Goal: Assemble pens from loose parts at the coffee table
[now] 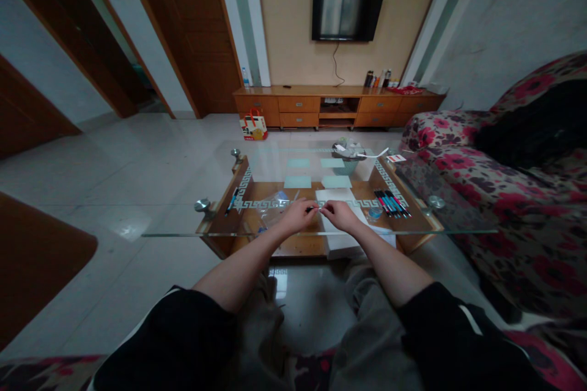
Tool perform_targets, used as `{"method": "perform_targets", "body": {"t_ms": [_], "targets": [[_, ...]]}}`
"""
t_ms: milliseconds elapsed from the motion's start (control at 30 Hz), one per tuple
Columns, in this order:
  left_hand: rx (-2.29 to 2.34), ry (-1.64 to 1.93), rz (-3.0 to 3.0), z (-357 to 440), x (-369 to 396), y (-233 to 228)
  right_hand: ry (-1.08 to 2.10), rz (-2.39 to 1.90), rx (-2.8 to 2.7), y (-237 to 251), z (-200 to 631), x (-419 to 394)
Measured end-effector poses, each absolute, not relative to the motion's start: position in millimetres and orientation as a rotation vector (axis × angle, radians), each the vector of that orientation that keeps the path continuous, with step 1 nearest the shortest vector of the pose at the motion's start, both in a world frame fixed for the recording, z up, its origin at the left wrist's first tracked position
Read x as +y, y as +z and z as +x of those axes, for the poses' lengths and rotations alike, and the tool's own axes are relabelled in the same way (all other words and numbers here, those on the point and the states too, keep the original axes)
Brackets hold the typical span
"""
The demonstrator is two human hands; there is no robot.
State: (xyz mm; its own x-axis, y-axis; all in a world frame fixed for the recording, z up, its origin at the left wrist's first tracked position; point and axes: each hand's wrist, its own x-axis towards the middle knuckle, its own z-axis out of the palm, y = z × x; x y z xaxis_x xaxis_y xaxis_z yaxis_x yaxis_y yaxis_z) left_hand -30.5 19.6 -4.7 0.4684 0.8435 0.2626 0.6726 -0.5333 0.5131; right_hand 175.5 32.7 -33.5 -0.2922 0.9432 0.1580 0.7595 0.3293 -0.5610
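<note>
While sitting at the glass table (321, 229), I am pinching a small dark pen (313, 209) between both hands, left hand (297, 215) and right hand (340, 215), with the sofa (495, 195) beside the table.

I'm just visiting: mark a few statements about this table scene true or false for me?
1. Both hands, left and right, meet over the glass table. True.
2. The pens lie left of the hands. False: a row lies to their right.
3. The TV hangs on the wall. True.
4. The sofa is plain grey. False: it is floral red.
5. A basket stands at the table's far side. True.
</note>
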Motion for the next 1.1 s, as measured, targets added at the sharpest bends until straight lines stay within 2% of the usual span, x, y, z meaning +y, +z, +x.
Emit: {"method": "perform_targets", "body": {"t_ms": [1100], "targets": [[1.259, 0.708, 2.381, -31.2, 21.8, -8.3, 0.549, -1.48, -2.115, -31.4, 174.4, 31.4]]}}
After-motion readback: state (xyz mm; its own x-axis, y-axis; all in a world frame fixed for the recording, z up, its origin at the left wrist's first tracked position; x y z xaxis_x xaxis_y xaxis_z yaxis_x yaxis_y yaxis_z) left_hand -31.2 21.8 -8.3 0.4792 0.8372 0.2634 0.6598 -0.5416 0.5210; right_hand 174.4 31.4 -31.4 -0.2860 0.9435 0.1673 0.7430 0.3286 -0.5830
